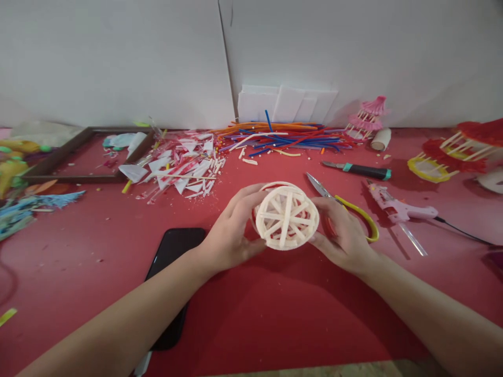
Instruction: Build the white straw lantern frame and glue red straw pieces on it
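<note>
Between my two hands is a cream-coloured round craft frame [288,214], with spokes crossing a ring like a wheel. More rings or spokes show behind its front face, some of them reddish. My left hand [239,225] curls around its left side, thumb at the lower rim. On the right side, my right hand [341,230] grips the rim between thumb and fingers. Scissors [361,212] with yellow handles lie just beyond my right hand, partly hidden by it. A black phone [173,256] lies under my left forearm.
A pink glue gun [404,207] and a utility knife [359,170] lie at the right. Coloured pipe cleaners [291,136] and paper scraps [184,162] are piled at the back. Pink [367,118] and red tiered models [463,149] stand right; a brown frame [78,179] lies left.
</note>
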Tool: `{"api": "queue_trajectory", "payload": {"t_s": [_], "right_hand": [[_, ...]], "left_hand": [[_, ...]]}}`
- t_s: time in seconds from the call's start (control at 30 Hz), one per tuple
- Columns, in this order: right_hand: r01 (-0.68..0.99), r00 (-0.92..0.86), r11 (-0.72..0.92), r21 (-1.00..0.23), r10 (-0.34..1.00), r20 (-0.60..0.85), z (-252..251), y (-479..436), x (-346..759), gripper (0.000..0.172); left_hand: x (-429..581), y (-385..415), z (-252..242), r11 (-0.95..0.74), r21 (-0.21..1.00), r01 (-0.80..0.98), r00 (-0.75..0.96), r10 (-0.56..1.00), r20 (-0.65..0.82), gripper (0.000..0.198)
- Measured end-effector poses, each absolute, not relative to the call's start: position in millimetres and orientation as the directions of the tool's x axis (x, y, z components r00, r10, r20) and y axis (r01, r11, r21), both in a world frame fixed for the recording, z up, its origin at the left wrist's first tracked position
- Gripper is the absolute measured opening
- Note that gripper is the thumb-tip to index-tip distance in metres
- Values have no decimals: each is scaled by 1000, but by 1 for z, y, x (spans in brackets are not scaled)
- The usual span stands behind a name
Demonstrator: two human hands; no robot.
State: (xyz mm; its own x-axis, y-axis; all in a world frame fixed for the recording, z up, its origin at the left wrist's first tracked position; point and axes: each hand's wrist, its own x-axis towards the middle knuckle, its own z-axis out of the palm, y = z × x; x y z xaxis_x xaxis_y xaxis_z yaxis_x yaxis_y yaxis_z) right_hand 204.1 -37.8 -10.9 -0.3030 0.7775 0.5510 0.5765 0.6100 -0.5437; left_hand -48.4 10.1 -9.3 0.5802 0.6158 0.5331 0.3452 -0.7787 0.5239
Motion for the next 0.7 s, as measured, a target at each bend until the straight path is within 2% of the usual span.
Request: {"api": "queue_trajectory", "payload": {"t_s": [0.17, 0.3, 0.37, 0.43, 0.53, 0.6, 0.7], "right_hand": [[632, -255, 530, -566, 831, 494, -14, -35, 205, 33], [682, -189, 470, -560, 853, 486, -13, -35, 204, 32], [697, -140, 465, -546, 835, 532, -9, -37, 203, 31], [693, -113, 521, -498, 760, 640, -4, -41, 202, 31], [671, -224, 681, -293, 564, 795, 2, -47, 199, 41], [666, -339, 727, -167, 494, 801, 3, -49, 196, 44], [698, -385, 703, -136, 529, 757, 0, -47, 193, 48]], "left_hand": [[-44, 7, -3, -714, 623, 320, 616, 656, 436, 92], [-46, 8, -7, -701, 651, 290, 541, 681, 493, 107], [-47, 8, -5, -679, 700, 221, 513, 691, 509, 102], [-48, 8, -3, -648, 748, 142, 520, 692, 501, 89], [-47, 6, -1, -636, 769, 56, 540, 667, 513, 80], [-47, 6, -2, -655, 754, 55, 515, 665, 541, 75], [-47, 7, -5, -685, 715, 140, 425, 694, 582, 68]]}}
